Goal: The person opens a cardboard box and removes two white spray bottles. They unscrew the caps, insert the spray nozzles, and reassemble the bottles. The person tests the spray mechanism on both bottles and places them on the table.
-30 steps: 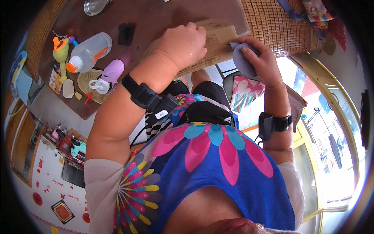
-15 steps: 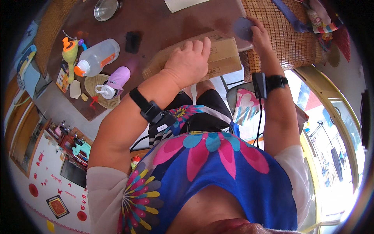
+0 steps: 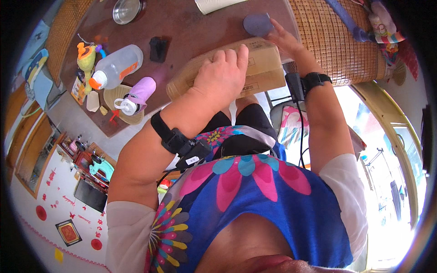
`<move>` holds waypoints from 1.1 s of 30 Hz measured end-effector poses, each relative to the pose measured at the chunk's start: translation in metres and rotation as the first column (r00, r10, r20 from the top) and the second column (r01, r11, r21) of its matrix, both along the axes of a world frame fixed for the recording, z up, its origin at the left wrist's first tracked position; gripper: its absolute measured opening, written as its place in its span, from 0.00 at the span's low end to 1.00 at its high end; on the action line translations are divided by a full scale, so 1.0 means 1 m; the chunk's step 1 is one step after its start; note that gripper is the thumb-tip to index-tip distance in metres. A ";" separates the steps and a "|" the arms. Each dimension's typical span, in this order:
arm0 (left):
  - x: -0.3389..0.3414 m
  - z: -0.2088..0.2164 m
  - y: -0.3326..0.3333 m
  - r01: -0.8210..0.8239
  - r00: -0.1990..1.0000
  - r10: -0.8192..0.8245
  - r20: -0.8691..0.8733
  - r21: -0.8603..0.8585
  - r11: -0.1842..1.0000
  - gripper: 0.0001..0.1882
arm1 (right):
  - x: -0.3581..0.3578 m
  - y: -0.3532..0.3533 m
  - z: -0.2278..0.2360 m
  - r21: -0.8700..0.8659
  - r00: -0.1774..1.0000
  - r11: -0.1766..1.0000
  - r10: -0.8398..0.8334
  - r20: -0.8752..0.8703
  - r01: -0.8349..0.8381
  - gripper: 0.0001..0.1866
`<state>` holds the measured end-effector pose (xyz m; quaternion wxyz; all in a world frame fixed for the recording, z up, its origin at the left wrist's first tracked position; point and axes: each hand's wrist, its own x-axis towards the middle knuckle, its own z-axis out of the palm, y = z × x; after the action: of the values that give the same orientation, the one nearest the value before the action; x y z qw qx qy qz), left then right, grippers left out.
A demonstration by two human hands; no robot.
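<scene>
A brown cardboard box (image 3: 266, 68) lies at the near edge of the dark table (image 3: 182, 27), with printed marks on its sides. My left hand (image 3: 222, 70) presses down on its top, fingers bent over it and the index finger reaching forward. Just beyond the box's right part, my right hand (image 3: 284, 40) pinches a flat, round, grey-blue disc (image 3: 257, 24) by its right edge. What kind of thing the disc is, I cannot tell. Part of the box is hidden under my left hand and forearm.
On the table's left stand a clear bottle with an orange cap (image 3: 119, 66), a purple bottle (image 3: 142, 90), a woven fan (image 3: 116, 98) and a yellow-green toy (image 3: 86, 59). A small black object (image 3: 158, 49) and a metal bowl (image 3: 126, 11) lie farther back. A woven-mat seat (image 3: 337, 41) adjoins the right side.
My right hand has moved left with the grey-blue disc, from beside the box's right end to behind it. My left hand stays on the box, almost unmoved.
</scene>
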<state>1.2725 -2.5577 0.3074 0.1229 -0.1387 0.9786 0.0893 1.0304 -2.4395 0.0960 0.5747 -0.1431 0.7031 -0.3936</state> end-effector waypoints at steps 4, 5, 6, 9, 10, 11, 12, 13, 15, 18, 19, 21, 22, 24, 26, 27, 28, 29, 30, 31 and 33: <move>0.001 -0.007 -0.003 0.003 1.000 -0.003 -0.009 -0.005 1.000 0.37 | 0.003 0.003 0.092 -0.026 0.711 0.989 0.087 -0.697 -0.146 0.24; 0.002 -0.007 -0.005 0.011 1.000 -0.011 -0.023 0.015 1.000 0.37 | 0.012 0.013 0.127 -0.054 0.609 0.994 0.017 -0.793 -0.098 0.21; 0.002 -0.006 -0.008 0.018 1.000 -0.018 -0.019 0.021 1.000 0.38 | 0.028 0.026 0.160 -0.103 0.564 0.979 0.015 -0.826 -0.177 0.18; 0.001 -0.002 -0.012 0.044 0.998 -0.041 -0.045 0.051 0.998 0.36 | 0.090 0.039 0.219 -0.316 0.533 0.781 0.026 -0.846 -0.539 0.19; 0.000 -0.001 -0.010 0.032 0.999 -0.031 -0.041 0.041 0.999 0.34 | 0.109 0.038 0.225 -0.287 0.545 0.791 0.070 -0.836 -0.541 0.20; -0.001 0.001 -0.009 0.026 1.000 -0.026 0.002 0.044 0.999 0.31 | 0.123 0.037 0.228 -0.243 0.542 0.783 0.139 -0.829 -0.572 0.20; 0.000 0.003 -0.004 0.011 0.997 -0.010 0.078 -0.009 1.000 0.32 | 0.132 0.035 0.227 -0.160 0.480 0.801 0.173 -0.860 -0.576 0.22; -0.001 0.003 -0.002 0.004 0.998 0.001 0.065 -0.073 0.997 0.32 | 0.135 0.034 0.226 -0.125 0.437 0.812 0.170 -0.883 -0.570 0.22; 0.001 0.005 0.004 -0.013 0.999 0.022 0.043 -0.197 0.980 0.31 | 0.144 0.032 0.223 -0.047 0.364 0.825 0.196 -0.910 -0.563 0.22; -0.001 0.007 0.004 0.070 0.995 -0.054 0.086 -0.203 0.977 0.28 | 0.148 0.030 0.223 0.002 0.399 0.845 0.254 -0.881 -0.535 0.23; -0.003 0.008 0.001 0.106 0.992 -0.090 0.092 -0.189 0.976 0.27 | 0.149 0.030 0.223 0.007 0.412 0.844 0.270 -0.870 -0.536 0.23; -0.010 0.013 -0.013 0.179 0.982 -0.169 0.083 -0.143 0.973 0.25 | 0.153 0.031 0.221 -0.021 0.424 0.869 0.221 -0.878 -0.495 0.25; -0.013 0.016 -0.023 0.210 0.971 -0.200 0.128 -0.074 0.975 0.24 | 0.154 0.031 0.218 -0.019 0.396 0.866 0.210 -0.894 -0.500 0.25; -0.024 0.019 -0.048 0.196 0.950 -0.233 0.208 0.183 0.963 0.21 | 0.156 0.032 0.211 0.013 0.351 0.856 0.226 -0.909 -0.516 0.26; -0.025 0.022 -0.074 0.139 0.947 -0.224 0.230 0.336 0.932 0.23 | 0.155 0.035 0.207 -0.037 0.411 0.861 0.204 -0.888 -0.507 0.26; -0.013 0.024 -0.077 0.140 0.969 -0.202 0.143 0.357 0.924 0.24 | 0.155 0.035 0.206 -0.009 0.439 0.865 0.247 -0.864 -0.502 0.26; 0.000 0.025 -0.078 0.148 0.986 -0.165 0.017 0.363 0.920 0.25 | 0.155 0.036 0.207 -0.044 0.443 0.873 0.202 -0.874 -0.487 0.26; 0.015 0.025 -0.078 0.181 0.980 -0.139 -0.139 0.365 0.913 0.26 | 0.155 0.035 0.208 -0.046 0.454 0.876 0.203 -0.868 -0.480 0.25; 0.030 0.025 -0.079 0.112 0.990 -0.067 -0.122 0.409 0.906 0.24 | 0.155 0.034 0.211 -0.062 0.462 0.879 0.188 -0.867 -0.473 0.25; 0.048 0.027 -0.083 0.009 0.999 0.011 -0.046 0.425 0.905 0.21 | 0.156 0.033 0.214 -0.017 0.447 0.876 0.229 -0.865 -0.482 0.24; 0.075 0.029 -0.090 -0.232 0.968 0.171 0.184 0.397 0.888 0.18 | 0.156 0.028 0.221 0.028 0.386 0.865 0.252 -0.888 -0.501 0.23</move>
<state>1.3478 -2.6478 0.3364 0.2098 -0.2166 0.9060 0.2972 1.1862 -2.4115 0.3173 0.1905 -0.5482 0.7877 -0.2069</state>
